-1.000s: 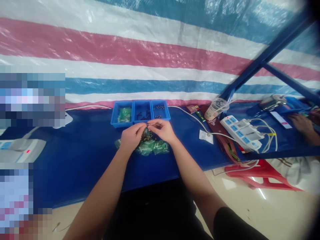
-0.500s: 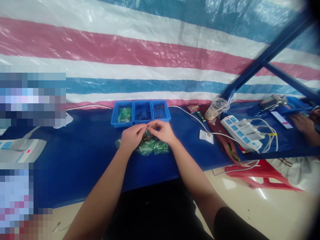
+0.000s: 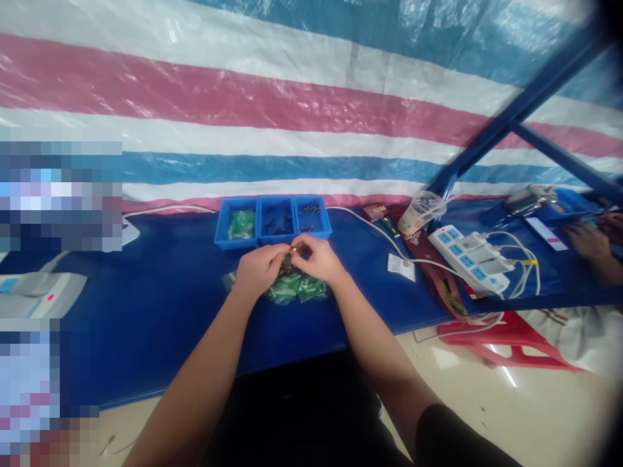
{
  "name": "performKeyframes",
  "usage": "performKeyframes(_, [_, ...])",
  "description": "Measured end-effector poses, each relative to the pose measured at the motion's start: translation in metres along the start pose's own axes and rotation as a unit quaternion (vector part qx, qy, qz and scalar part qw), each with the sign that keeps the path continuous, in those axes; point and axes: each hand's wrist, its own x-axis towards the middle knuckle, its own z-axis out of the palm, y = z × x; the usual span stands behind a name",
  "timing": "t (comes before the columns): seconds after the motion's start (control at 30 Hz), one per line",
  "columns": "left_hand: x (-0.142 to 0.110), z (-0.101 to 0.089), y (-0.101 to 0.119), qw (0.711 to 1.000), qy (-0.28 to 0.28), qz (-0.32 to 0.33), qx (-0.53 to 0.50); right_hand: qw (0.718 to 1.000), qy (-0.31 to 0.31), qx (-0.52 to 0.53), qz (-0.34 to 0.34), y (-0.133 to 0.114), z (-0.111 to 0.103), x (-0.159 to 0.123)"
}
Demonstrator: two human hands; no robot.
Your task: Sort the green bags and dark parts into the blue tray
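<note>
My left hand [image 3: 259,267] and my right hand [image 3: 315,258] meet over the middle of the table, fingertips pinched together. Between them is a small metallic part [image 3: 293,249], too small to name. Under the hands lie green packets in clear plastic [image 3: 287,288], with small brass-coloured pieces among them, partly hidden by my fingers. Just beyond stand three joined blue bins. Green packets fill part of the left bin [image 3: 222,228], dark small parts lie in the middle bin [image 3: 276,211], and small metallic pieces are scattered in the right bin [image 3: 318,227].
Right of my hands are a small white packet [image 3: 402,266], a plastic cup [image 3: 421,213], a brown strap-like item [image 3: 428,259] and a white power strip [image 3: 467,259] with cables. Another person's hand [image 3: 588,241] rests farther right near a phone [image 3: 546,233]. A striped sheet [image 3: 292,110] hangs behind.
Both hands stay over the packets, with slight finger movement. My right fingertips have shifted a little, and the small metallic part now shows more clearly between them.
</note>
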Motion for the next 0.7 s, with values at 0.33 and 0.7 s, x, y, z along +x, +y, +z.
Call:
performKeyframes(0.33, [0.0, 0.0, -0.002, 1.0, 0.013, -0.022, 0.012, 0.997, 0.055, 0.047, -0.033, 0.008, 0.009, 0.001])
performKeyframes(0.7, [0.0, 0.0, 0.002, 0.998, 0.008, -0.058, 0.015, 0.995, 0.061, 0.072, -0.018, 0.014, 0.012, 0.003])
